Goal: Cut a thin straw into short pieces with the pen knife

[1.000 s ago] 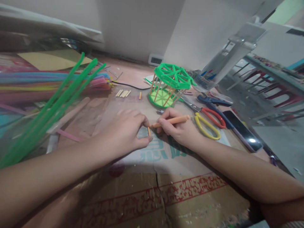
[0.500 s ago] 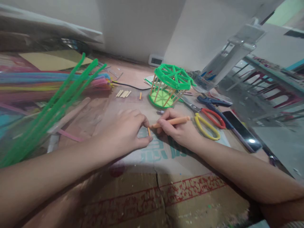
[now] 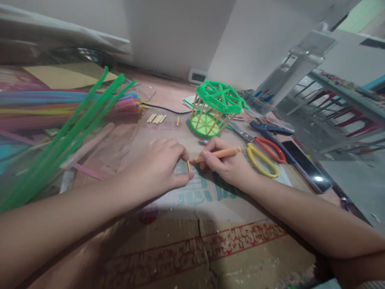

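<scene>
Stick [image 3: 189, 166] left of marker [image 3: 226, 152]; frame [image 3: 221, 98] behind; scissors [image 3: 248, 137] right

A plain off-white wall [image 3: 246, 44] rises behind the pinkish-brown worktop [image 3: 168, 88], grey and shadowed towards the left, brighter towards the right. At right, a smooth grey floor [image 3: 357, 180] extends around a long, grey-topped table [image 3: 345, 96] with dark red stools [image 3: 356, 116] under it.

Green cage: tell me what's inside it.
Inside the green cage, a lime floor shows; the top rim covers part of the interior, anything behind it is hidden.
</scene>
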Motion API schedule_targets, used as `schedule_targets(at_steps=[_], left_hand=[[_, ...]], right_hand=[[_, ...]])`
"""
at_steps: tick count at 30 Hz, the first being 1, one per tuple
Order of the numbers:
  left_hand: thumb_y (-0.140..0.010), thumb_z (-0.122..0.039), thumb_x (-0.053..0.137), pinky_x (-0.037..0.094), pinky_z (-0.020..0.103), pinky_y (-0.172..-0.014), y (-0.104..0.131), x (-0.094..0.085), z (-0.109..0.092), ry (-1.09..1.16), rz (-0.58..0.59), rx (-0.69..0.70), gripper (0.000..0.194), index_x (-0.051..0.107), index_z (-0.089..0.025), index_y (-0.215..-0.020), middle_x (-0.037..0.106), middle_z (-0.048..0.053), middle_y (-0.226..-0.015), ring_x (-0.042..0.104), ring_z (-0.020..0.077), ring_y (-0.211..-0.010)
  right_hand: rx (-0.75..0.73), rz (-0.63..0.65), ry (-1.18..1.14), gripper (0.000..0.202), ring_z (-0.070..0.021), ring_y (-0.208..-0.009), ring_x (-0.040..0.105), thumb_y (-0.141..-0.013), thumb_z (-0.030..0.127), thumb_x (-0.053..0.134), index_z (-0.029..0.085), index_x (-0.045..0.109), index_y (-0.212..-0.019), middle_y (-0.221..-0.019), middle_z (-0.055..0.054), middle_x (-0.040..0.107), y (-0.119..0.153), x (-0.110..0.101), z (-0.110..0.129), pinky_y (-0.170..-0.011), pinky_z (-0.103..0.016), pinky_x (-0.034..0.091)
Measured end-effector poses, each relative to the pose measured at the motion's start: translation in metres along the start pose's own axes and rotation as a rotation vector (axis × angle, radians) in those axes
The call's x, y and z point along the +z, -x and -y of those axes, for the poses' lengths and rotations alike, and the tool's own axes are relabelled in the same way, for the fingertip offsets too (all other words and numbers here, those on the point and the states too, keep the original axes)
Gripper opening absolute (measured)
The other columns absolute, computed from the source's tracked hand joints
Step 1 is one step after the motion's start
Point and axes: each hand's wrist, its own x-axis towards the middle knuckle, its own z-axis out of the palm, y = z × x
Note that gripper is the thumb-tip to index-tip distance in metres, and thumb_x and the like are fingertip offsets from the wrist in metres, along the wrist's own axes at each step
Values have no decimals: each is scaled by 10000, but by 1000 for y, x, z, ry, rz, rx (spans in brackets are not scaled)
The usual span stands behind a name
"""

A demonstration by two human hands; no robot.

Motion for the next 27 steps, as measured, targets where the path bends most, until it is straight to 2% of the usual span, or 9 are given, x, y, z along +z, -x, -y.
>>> schedule_targets(at_steps=[7, 16, 23, 27], left_hand=[[-866, -452, 734, 509, 458, -908, 2, -3, -1, -42, 9, 4, 328, 734, -190, -1063, 730, 84, -995, 668, 325, -998], [-912, -434, 677, 470, 513, -882, 9, -17, -9, -252, 65, 50, 241, 740, -210, -977, 722, 99, -969, 670, 361, -955], [-903, -434, 678, 449, 497, -858, 9, -16, -8, -242, 68, 46, 246, 737, -214, -996, 716, 87, -939, 664, 357, -937], [-892, -467, 689, 442, 480, -840, 9, -16, -7, -226, 63, 42, 265, 732, -227, -996, 709, 80, -928, 652, 354, -931]], right_hand=[[14, 10, -13, 224, -158, -584, 672, -926, 371, 673, 222, 569, -794, -668, -27, 737, -1, -1, 1, -538, -253, 484], [-36, 58, -55, 207, -137, -606, 653, -941, 362, 685, 217, 586, -831, -725, -10, 719, 0, -2, 1, -545, -241, 484], [-3, 98, -92, 200, -135, -614, 671, -929, 351, 717, 209, 601, -847, -729, -18, 747, 1, -2, 0, -545, -228, 483], [60, 168, -130, 263, -137, -569, 647, -913, 374, 751, 210, 580, -798, -673, -14, 733, 4, -3, -1, -515, -225, 466]])
